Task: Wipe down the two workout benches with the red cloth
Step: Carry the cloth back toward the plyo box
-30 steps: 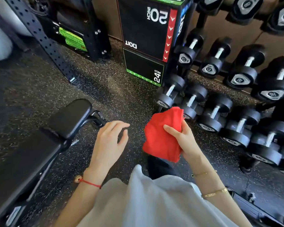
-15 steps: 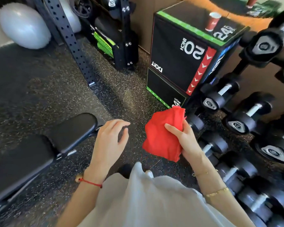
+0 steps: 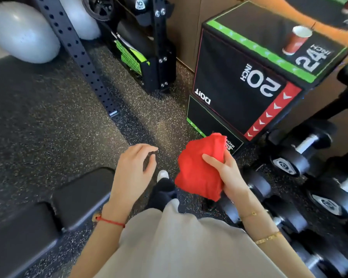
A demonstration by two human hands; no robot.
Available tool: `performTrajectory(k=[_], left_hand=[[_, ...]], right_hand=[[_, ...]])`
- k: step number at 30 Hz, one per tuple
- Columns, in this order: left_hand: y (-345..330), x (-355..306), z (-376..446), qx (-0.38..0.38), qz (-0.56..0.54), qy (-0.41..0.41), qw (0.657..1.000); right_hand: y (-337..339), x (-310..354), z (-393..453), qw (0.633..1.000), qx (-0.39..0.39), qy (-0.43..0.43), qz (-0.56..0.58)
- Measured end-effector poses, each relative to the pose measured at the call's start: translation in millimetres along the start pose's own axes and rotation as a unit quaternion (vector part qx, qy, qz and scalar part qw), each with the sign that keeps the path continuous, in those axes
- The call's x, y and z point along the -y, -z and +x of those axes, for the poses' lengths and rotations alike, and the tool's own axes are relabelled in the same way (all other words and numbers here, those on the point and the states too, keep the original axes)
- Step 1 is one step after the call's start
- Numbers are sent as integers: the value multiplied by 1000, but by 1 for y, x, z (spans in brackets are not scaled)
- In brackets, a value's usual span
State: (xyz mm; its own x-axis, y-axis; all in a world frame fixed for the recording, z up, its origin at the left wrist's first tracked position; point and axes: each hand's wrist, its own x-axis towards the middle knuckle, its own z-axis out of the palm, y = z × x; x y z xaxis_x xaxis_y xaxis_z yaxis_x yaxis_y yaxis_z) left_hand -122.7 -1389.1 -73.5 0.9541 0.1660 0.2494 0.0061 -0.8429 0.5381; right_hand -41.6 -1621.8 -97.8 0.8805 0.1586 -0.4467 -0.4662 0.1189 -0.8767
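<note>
A bunched red cloth [image 3: 199,169] hangs in my right hand [image 3: 227,175], which grips it above the floor, in front of my body. My left hand [image 3: 133,175] hovers beside it with curled fingers and holds nothing. One black padded workout bench [image 3: 48,213] lies at the lower left, its seat pad end just left of my left wrist. Neither hand touches the bench. A second bench is not in view.
A black plyo box [image 3: 235,85] with a red paper cup [image 3: 295,40] on top stands ahead right. Dumbbells [image 3: 301,153] line the right side. A perforated rack upright [image 3: 76,55], a grey exercise ball [image 3: 22,35] and a black-green machine [image 3: 141,49] stand at the back.
The view has tilted up and shifted, so the bench slid lower left and the plyo box top with the cup came into sight. Both hands keep the same pose with the cloth.
</note>
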Motion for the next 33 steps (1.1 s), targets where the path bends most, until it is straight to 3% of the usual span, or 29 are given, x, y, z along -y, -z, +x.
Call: performTrajectory(k=[6, 15, 26, 33], left_hand=[[2, 54, 157, -7, 10, -43, 999], [-25, 87, 336, 65, -7, -133, 989], [-114, 60, 508, 103, -52, -192, 975], [-169, 6, 633, 116, -74, -225, 965]], right_hand=[[-52, 62, 113, 999, -34, 26, 27], [-84, 124, 225, 986, -136, 41, 83], [-47, 181, 364, 971, -202, 49, 121], [7, 261, 460, 959, -231, 70, 152]])
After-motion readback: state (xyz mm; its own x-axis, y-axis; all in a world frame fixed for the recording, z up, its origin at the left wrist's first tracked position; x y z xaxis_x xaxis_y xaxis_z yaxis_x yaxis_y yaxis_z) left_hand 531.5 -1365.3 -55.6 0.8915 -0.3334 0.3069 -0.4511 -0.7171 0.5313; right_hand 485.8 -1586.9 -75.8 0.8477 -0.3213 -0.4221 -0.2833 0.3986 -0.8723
